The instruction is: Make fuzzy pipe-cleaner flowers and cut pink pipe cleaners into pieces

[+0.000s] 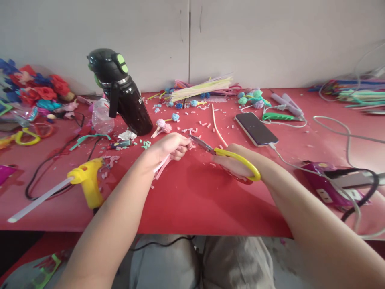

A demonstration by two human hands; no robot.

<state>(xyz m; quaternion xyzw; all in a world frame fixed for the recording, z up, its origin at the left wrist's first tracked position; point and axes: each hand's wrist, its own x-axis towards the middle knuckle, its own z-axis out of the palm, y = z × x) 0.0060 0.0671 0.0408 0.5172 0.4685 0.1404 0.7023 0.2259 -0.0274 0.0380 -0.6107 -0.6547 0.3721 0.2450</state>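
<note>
My left hand (pixel 176 147) is closed around a few pale pink pipe cleaners (pixel 162 166), whose ends stick out below the palm towards me. My right hand (pixel 233 158) grips a pair of scissors (pixel 204 145) with a yellow and a red handle. The blade tips point left and reach the fingertips of my left hand; whether they touch a stem there is too small to tell. Short pink cut pieces (pixel 204 124) lie scattered just beyond both hands. A single pale stem (pixel 217 125) lies behind the scissors. Pink pompom flowers (pixel 164 126) rest beyond my left wrist.
Left of my forearm stands a yellow glue gun (pixel 90 180) with a glue stick in it. Behind it, a black bottle (pixel 126 96) stands near a clear plastic cup (pixel 102 116). A phone (pixel 255 128) on a cable, a green cutter (pixel 278 117) and a purple power strip (pixel 325 182) lie right.
</note>
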